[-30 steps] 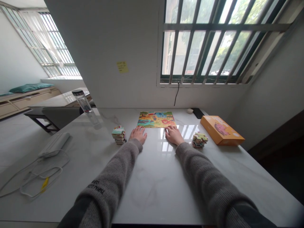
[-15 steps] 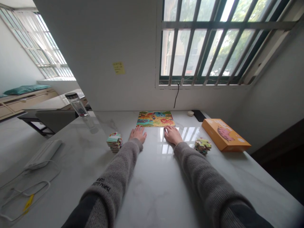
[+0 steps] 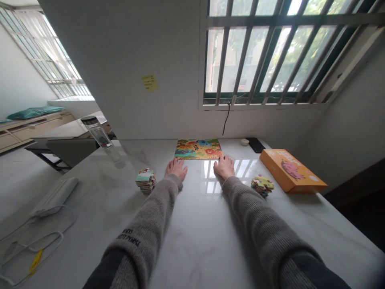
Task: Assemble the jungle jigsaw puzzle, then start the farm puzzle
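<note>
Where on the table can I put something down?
Bare tabletop lies between the left sleeve and right sleeve, and between the left puzzle stack and the white device. It's crowded where the right puzzle stack sits near the orange box.

left hand (image 3: 176, 168), right hand (image 3: 225, 167) stretched forward, both palm-down

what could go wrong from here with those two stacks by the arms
The left stack stands close beside the left sleeve, so a sideways swing might topple it. The right stack looks uneven, so a bump could scatter its pieces. The left hand and right hand are at the near edge of the colourful picture sheet, so a nudge might slide it.
</note>
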`<state>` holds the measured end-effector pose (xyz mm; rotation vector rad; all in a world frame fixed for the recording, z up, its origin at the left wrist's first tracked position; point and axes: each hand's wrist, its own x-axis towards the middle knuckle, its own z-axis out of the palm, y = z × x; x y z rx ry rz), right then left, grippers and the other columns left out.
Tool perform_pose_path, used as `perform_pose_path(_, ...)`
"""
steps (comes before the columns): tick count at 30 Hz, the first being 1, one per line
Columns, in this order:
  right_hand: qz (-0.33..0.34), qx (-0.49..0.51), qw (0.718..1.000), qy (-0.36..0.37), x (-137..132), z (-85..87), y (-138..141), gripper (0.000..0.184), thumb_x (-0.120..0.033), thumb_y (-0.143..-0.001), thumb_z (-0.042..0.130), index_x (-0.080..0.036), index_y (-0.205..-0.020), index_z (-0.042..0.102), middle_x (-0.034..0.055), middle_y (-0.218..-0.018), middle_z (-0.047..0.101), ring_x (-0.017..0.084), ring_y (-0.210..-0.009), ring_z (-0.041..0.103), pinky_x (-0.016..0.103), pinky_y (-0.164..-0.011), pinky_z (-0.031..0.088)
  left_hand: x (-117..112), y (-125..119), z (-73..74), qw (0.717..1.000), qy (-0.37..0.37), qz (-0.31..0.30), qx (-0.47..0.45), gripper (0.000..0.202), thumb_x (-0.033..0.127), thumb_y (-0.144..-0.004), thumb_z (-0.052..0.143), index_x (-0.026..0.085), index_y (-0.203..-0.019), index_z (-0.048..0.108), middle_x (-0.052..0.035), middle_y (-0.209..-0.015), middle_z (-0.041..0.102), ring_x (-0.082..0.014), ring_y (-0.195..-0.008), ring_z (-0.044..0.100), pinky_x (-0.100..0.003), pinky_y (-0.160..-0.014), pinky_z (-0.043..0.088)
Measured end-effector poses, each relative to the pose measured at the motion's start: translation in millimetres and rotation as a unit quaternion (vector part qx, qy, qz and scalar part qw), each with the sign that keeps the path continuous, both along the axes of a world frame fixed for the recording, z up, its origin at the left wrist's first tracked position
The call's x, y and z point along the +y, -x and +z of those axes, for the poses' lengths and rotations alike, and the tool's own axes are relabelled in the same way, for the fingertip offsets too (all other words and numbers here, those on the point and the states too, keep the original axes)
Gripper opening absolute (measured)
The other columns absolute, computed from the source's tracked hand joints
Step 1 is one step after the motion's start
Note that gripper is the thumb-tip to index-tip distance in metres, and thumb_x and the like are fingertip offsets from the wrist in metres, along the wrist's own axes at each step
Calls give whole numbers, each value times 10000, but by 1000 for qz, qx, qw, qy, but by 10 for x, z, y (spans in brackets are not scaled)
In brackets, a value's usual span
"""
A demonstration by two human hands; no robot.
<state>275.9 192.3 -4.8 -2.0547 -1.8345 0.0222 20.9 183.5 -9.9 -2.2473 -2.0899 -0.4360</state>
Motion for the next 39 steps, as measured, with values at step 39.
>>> perform_pose_path(39,263,-38,963,39,147,-25,1069,522,-285,-1006,298,-191,-1516,361,91,-1611,335,224,-1494,262,521,-1217,129,-149,-25,-91,999,-2,-36,-9,490,377,-952,414,161,-1390,448,-175,-1493,431,-301,-1408,345,-448,-1191,244)
